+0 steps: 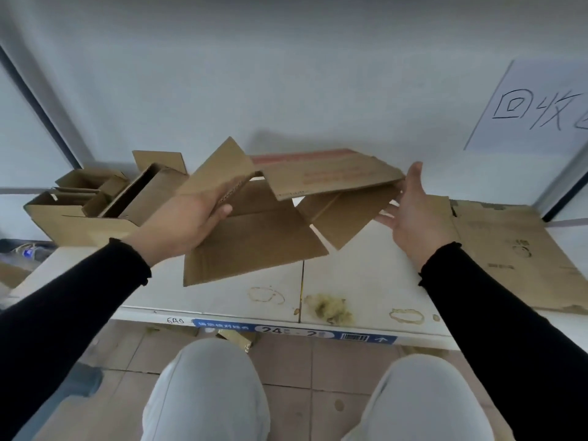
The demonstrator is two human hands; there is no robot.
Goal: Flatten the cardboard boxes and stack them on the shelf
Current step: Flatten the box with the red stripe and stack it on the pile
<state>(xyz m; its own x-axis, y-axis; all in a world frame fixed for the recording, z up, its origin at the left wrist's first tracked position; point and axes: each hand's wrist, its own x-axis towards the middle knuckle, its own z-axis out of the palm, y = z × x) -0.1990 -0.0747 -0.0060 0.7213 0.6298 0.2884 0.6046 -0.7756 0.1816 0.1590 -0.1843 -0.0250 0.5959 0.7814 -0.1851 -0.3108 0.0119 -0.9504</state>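
A partly collapsed brown cardboard box [261, 230] with spread flaps and red print on its top panel hangs just above the white shelf [366, 281]. My left hand [187, 224] grips its left flap between thumb and fingers. At the box's right end my right hand [416, 214] is spread open, fingers apart, touching or nearly touching the flap edge. A flattened cardboard sheet [515, 253] lies on the shelf at the right. At the far left sits an open cardboard box [73, 224] stuffed with smaller boxes and pieces.
The shelf surface bears brown ring stains and a yellowish smear [327, 308] near its front edge, which carries a blue label strip [296, 332]. A white paper sign [534, 109] with handwritten characters hangs on the wall at right. My knees and a tiled floor lie below.
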